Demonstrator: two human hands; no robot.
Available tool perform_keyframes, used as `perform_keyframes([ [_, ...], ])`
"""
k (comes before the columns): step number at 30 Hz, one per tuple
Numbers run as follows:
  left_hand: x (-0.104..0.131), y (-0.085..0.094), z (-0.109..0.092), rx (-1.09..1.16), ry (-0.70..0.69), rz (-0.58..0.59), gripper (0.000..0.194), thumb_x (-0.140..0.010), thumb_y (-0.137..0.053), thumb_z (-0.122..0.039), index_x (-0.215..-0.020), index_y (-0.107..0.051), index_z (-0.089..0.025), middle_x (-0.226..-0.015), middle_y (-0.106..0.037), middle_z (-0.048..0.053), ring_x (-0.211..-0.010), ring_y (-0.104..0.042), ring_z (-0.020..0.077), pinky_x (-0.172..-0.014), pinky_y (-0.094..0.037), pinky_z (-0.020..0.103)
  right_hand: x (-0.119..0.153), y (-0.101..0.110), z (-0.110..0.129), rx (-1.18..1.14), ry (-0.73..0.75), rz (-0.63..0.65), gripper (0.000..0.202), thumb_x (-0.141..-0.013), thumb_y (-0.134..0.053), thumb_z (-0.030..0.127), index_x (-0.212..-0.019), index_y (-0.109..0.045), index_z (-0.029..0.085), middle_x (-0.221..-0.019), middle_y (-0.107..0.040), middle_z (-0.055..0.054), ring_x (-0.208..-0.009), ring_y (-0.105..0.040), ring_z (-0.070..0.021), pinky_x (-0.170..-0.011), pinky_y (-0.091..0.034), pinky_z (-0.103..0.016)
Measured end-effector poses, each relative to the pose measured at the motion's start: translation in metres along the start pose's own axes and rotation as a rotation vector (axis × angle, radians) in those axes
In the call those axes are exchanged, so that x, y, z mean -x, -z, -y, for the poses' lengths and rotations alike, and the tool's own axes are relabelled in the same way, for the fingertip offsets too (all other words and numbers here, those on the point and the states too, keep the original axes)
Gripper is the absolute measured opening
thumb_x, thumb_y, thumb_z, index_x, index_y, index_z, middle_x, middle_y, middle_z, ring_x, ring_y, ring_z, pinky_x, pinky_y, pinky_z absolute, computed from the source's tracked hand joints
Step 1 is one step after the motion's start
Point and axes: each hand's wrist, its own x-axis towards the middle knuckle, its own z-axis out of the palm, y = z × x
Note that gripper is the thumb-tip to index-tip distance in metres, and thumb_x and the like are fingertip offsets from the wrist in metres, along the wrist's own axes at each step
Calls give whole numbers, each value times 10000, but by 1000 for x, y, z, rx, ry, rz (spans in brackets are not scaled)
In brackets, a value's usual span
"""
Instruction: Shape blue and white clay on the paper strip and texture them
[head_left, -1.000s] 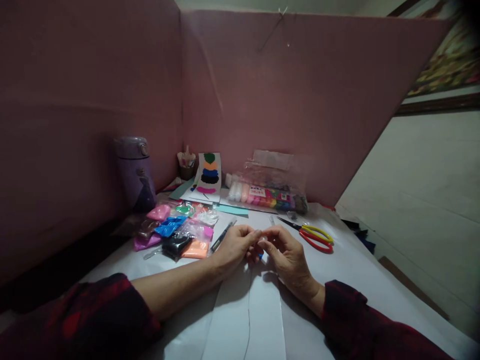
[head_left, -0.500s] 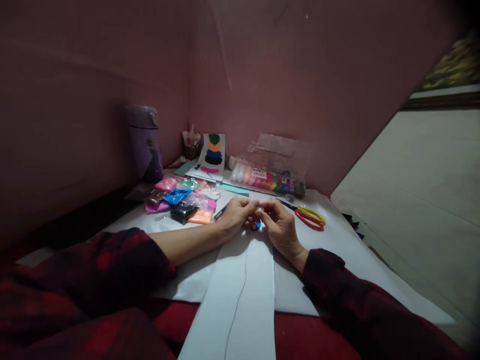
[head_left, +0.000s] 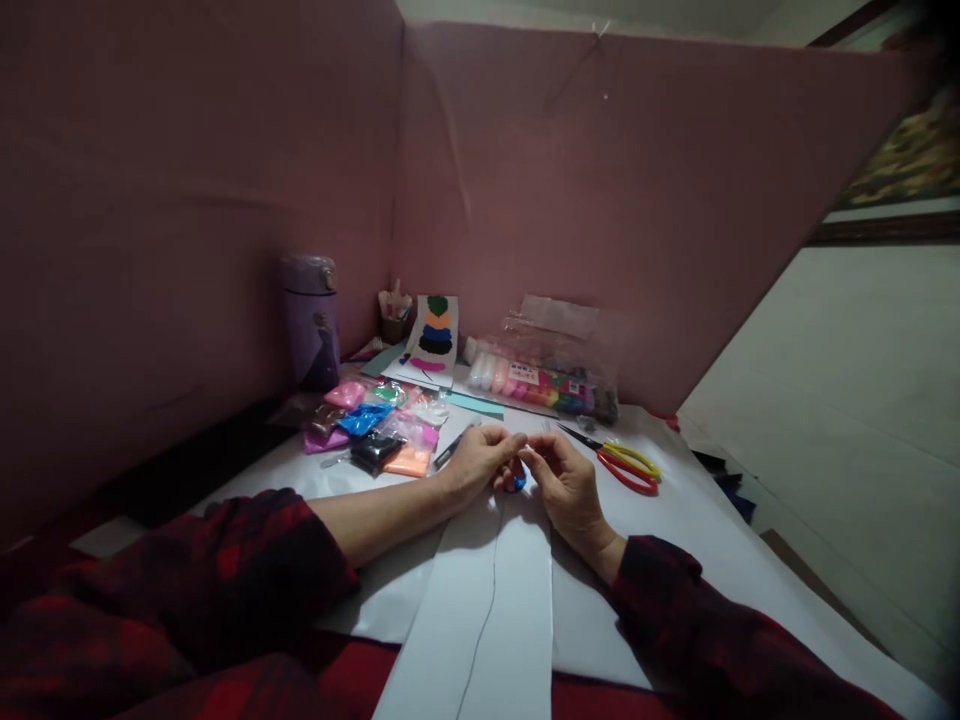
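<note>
The left hand [head_left: 476, 468] and right hand [head_left: 568, 492] meet above the middle of the white-covered table [head_left: 712, 570], their thumbs and fingers drawn together; whatever they pinch is too small to tell; a small shiny blue piece [head_left: 518, 483] shows just under the left fingers, whether held or lying I cannot tell; below, a long white paper strip [head_left: 510, 610] with a wavy dark line runs over the table's front edge; black-bladed scissors with one yellow and one red handle [head_left: 630, 472] lie towards the back right corner; clear packets of brightly coloured material [head_left: 375, 450] lie towards the back left corner.
</note>
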Motion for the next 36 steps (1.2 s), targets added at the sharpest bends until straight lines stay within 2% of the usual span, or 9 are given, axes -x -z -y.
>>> perform_keyframes([
  [5, 2, -3, -4, -24, 31, -9, 608, -596, -682, -725, -650, -515, -143, -468, -541, -25, -367, -464, 60, -381, -326, 177, 5, 6, 5, -102, -28, 78, 132, -884, -648, 313, -954, -601, 211, -802, -646, -4, -685, -669, -157, -660, -538, -293],
  [12, 0, -6, -1, -70, 75, 9, 619, -633, -611, -767, -634, -501, -158, -502, -561, -11, -340, -416, 53, -364, -298, 196, 8, 7, 4, -112, -55, 65, 69, -904, -629, 287, -924, -619, 222, -793, -620, 13, -698, -636, -127, -665, -520, -252],
  [17, 2, -6, -5, -100, 85, 32, 665, -678, -523, -805, -670, -533, -141, -519, -539, -9, -384, -442, 57, -385, -324, 187, 7, 10, 10, -104, -103, 82, 93, -932, -588, 305, -914, -618, 219, -745, -604, 18, -661, -614, -122, -641, -500, -250],
  [24, 2, -4, -4, -120, 98, 26, 489, -739, -598, -623, -701, -508, -144, -559, -560, -14, -406, -441, 44, -399, -331, 168, 9, 12, 11, -116, -160, 133, 136, -928, -585, 339, -957, -595, 207, -774, -642, -6, -688, -647, -149, -646, -515, -277],
  [30, -2, -3, -1, -77, 77, -23, 394, -732, -626, -524, -750, -501, -151, -554, -564, -25, -398, -452, 51, -392, -337, 174, 7, 11, 12, -116, -212, 68, 162, -904, -620, 357, -903, -619, 195, -793, -637, -9, -711, -624, -137, -656, -498, -256],
  [33, -3, -2, 0, -17, 60, -76, 369, -700, -665, -471, -796, -514, -148, -573, -577, -25, -433, -496, 70, -401, -360, 179, 6, 11, 12, -137, -233, 10, 181, -885, -639, 370, -885, -620, 190, -763, -615, -3, -680, -591, -129, -615, -478, -244],
  [36, -3, -1, 0, 19, 57, -75, 366, -719, -655, -468, -817, -525, -141, -607, -593, -15, -457, -528, 78, -411, -370, 182, 6, 11, 11, -146, -230, 0, 181, -878, -644, 369, -894, -619, 190, -758, -606, 0, -649, -567, -121, -586, -463, -240],
])
